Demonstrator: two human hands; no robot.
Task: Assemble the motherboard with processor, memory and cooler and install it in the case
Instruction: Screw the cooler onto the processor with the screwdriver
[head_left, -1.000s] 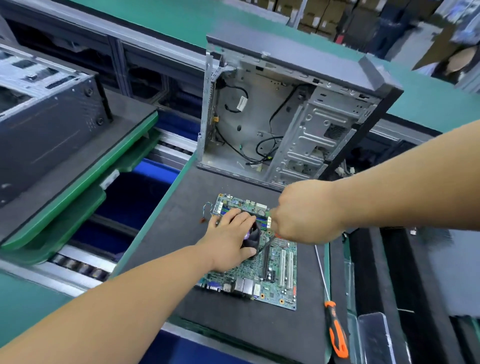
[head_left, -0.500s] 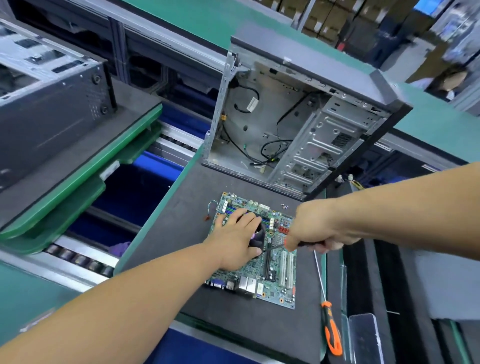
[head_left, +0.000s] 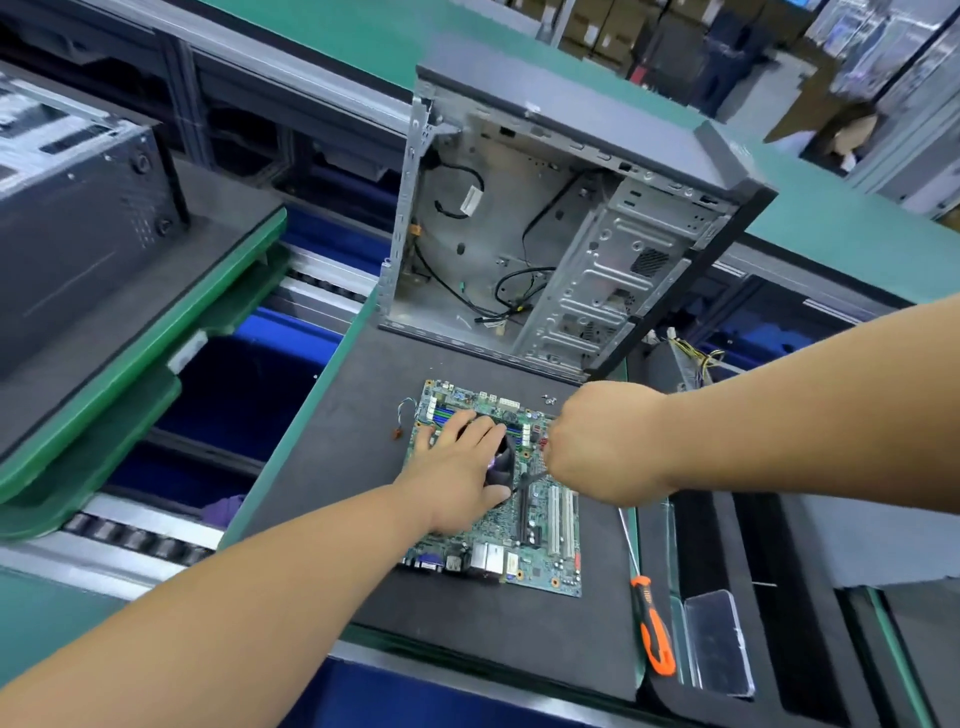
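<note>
A worker's left hand (head_left: 457, 478) lies flat, fingers spread, on the black cooler (head_left: 500, 461) seated on a green motherboard (head_left: 540, 540), while the right hand (head_left: 605, 447), just beside it, is fisted around a dark tool (head_left: 530, 478) whose tip angles down to the board at the cooler's edge; what kind of tool it is cannot be told. The motherboard lies flat under both hands on a dark mat (head_left: 337, 457). Beyond the hands, the open metal case (head_left: 545, 234) stands on the far end of the same mat, loose black cables hanging inside it. A few small screws (head_left: 548, 399) lie on the mat just beyond the right hand. Below the right wrist, an orange-handled screwdriver (head_left: 649, 618) lies along the mat's edge, apart from the board. Well to the left of the left forearm, a second grey case (head_left: 72, 218) lies on a neighbouring green-edged pallet (head_left: 171, 332).
</note>
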